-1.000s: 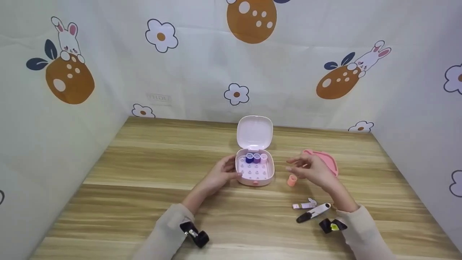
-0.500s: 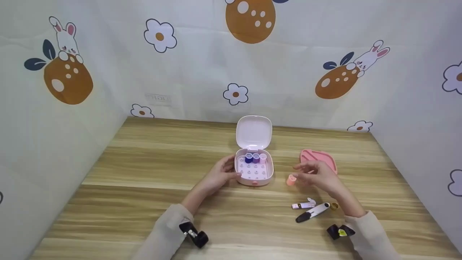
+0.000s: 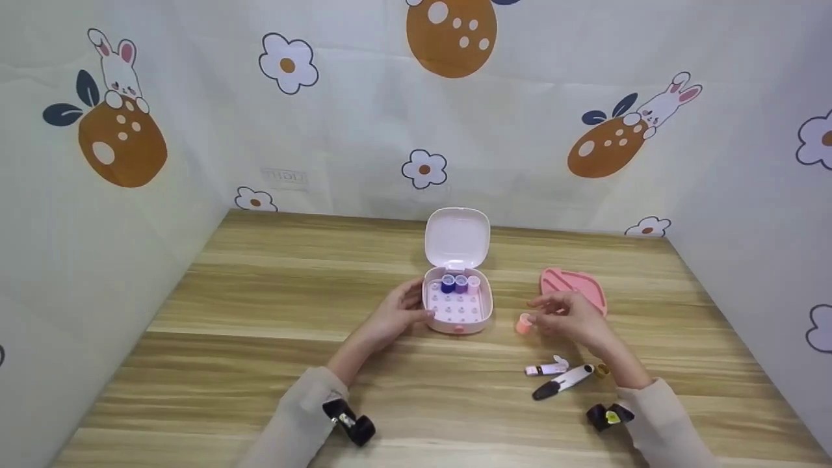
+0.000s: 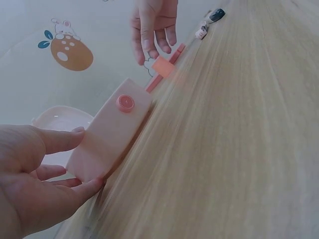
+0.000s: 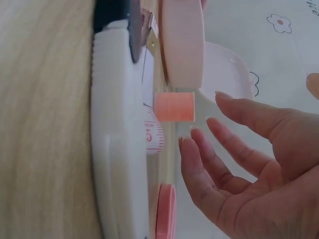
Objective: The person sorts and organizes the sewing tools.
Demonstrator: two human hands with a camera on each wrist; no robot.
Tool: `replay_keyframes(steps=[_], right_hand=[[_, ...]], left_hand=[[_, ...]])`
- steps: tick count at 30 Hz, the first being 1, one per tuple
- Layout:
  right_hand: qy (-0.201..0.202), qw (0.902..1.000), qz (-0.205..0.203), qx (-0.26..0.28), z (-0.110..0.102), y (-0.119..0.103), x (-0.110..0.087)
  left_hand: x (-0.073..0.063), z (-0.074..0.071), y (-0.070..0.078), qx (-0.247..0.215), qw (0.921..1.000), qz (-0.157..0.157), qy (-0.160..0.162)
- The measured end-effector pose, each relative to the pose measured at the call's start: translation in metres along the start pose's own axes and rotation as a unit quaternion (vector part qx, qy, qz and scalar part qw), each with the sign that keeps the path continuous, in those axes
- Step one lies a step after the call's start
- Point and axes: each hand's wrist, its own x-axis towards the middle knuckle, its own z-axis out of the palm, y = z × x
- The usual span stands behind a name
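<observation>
A pale pink sewing box [image 3: 459, 327] stands with its lid [image 3: 457, 238] raised. Dark blue [image 3: 448, 285], purple [image 3: 461, 285] and pale pink thread spools [image 3: 474, 285] stand along its back row of pegs. My left hand [image 3: 392, 318] holds the box's left side, thumb at the front rim and fingers round the side. An orange thread spool [image 5: 174, 106] stands upright on the table to the right of the box. Beside that spool hovers my right hand [image 3: 573, 320], its fingers loosely bent; in the right wrist view a gap separates them from it.
Behind the right hand lies a pink tray [image 3: 593, 290] with grooves. Nearer the front lie a rolled tape measure [image 3: 546, 370], white and black thread snips [image 3: 563, 382] and a small gold ring-like piece [image 3: 602, 370]. Patterned cloth walls [image 3: 351, 130] enclose the table.
My right hand has shifted a little right and lowered towards the orange spool, baring more of the pink tray and the gold piece. The left hand and the box stay put.
</observation>
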Motion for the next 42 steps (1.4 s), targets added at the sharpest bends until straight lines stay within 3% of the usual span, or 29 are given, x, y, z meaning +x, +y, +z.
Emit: replay_keyframes(steps=[20, 42], right_hand=[[-0.036, 0.9976, -0.006, 0.059, 0.005, 0.013, 0.005], [-0.027, 0.9986, -0.003, 0.046, 0.007, 0.012, 0.002]], left_hand=[[0.001, -0.001, 0.001, -0.002, 1.0, 0.001, 0.005], [0.0, 0.0, 0.0, -0.006, 0.9999, -0.012, 0.006]])
